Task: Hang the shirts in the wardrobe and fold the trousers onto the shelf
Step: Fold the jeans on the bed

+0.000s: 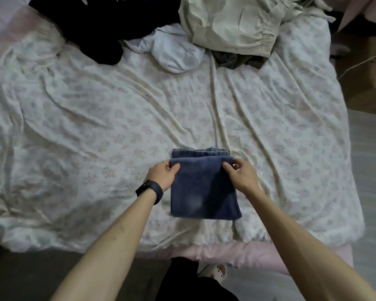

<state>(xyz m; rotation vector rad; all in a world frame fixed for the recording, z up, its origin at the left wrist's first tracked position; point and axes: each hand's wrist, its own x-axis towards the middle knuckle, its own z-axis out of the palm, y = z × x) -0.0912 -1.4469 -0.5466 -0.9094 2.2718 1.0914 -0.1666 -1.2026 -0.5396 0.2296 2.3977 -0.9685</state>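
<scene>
Folded blue trousers (202,192) lie at the 6 o'clock edge of the bed (96,127); fingers of left hand (164,174) and right hand (241,174) pinch their far corners. Lifting by the top layer alone would likely unfold the bundle.

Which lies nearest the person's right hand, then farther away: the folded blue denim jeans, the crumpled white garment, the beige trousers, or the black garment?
1. The folded blue denim jeans, pinched by the right hand, near edge of the bed.
2. The crumpled white garment, far middle, and the beige trousers, far right: too close to call.
3. The black garment, far left.
</scene>
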